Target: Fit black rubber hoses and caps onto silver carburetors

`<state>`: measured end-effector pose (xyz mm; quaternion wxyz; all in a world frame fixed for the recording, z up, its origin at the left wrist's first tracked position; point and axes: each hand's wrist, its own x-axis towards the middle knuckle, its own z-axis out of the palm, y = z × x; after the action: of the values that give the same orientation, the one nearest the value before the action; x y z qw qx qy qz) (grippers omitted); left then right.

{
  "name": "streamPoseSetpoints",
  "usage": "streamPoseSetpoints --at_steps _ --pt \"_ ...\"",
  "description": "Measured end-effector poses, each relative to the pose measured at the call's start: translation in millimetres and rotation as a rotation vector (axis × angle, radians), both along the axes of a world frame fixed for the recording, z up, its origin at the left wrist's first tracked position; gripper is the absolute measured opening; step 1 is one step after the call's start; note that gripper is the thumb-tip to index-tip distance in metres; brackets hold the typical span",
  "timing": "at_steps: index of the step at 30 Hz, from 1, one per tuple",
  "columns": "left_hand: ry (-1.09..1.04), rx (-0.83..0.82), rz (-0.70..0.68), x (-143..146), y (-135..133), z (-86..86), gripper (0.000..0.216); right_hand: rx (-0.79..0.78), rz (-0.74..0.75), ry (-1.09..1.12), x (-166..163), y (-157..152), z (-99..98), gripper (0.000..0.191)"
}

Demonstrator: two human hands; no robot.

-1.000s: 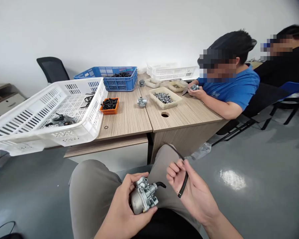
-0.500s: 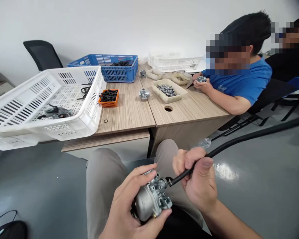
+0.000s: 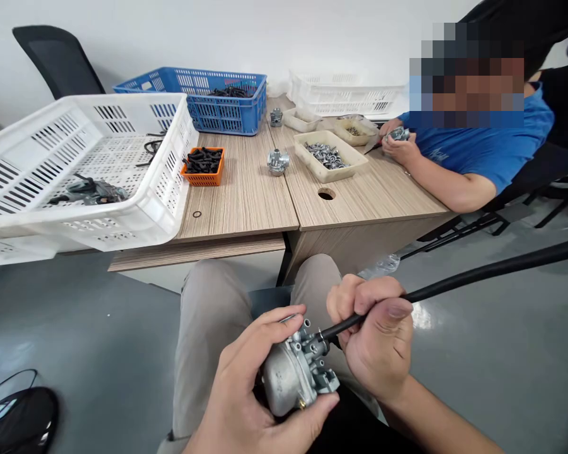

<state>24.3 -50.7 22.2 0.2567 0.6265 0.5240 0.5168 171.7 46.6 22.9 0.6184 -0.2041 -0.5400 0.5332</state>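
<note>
1. Since the earlier frame, the tip of the black hose has come in to overlap the metal spigots on the carburetor, where it sat just off their outer end; the desk sits a little higher in my view.
2. From my end, the carburetor is off the near edge of the desk, held over the lap, its rounded bowl turned left and its spigots right.
3. Left hand: wrapped around the carburetor, fingers over the top, thumb along the lower side. Right hand: fist closed around the hose near its tip, thumb uppermost; the rest runs out of view past the desk's right end. The hands are apart but close, joined only by the work.
4. I read the step in hand as fitting the hose to a spigot. Whether the tip is seated or merely against the metal, I cannot tell; a thin pale ring by the tip may be a clip.
5. As I judge it, the next move calls for the left hand to brace the body while the right lines the tip up squarely and pushes, gripping close so the soft hose doesn't buckle.
6. On the desk's left half stand an orange basket of black pieces and a second carburetor; at its right side, a co-worker handles another metal part.
</note>
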Motion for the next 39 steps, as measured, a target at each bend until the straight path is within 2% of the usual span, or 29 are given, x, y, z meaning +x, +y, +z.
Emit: streamPoseSetpoints --at_steps 6,12,15,18,20,24,29,34,39 --pt "0.004 -0.019 0.022 2.9 3.3 5.0 0.069 -0.02 -0.021 -0.021 1.6 2.8 -2.0 0.036" --pt "-0.005 -0.024 0.011 4.6 0.0 2.7 0.07 0.015 0.012 -0.035 3.6 1.8 1.6 0.035" --pt "0.015 -0.027 -0.011 3.4 -2.7 2.5 0.072 0.075 0.181 -0.147 16.9 4.8 5.5 0.026" --pt "0.05 -0.026 -0.008 3.3 -5.5 3.8 0.075 0.12 0.387 -0.349 37.8 11.8 10.4 0.006" --pt "0.051 -0.057 0.003 4.1 -7.2 5.0 0.074 0.13 0.445 -0.444 50.1 16.9 14.0 0.012" --pt "-0.029 -0.071 0.018 5.8 -9.8 7.3 0.062 0.194 0.467 -0.539 63.5 23.1 20.3 0.028" --pt "0.033 0.02 -0.031 6.2 -12.4 9.1 0.057 0.243 0.487 -0.609 70.7 17.9 23.9 0.029" --pt "0.226 -0.044 -0.06 4.9 -20.2 5.4 0.029 0.309 0.477 -0.642 69.7 4.9 27.7 0.024" --pt "0.381 0.084 -0.069 4.7 -34.4 -1.0 0.018 0.382 0.446 -0.652 63.7 -7.2 34.4 0.028"
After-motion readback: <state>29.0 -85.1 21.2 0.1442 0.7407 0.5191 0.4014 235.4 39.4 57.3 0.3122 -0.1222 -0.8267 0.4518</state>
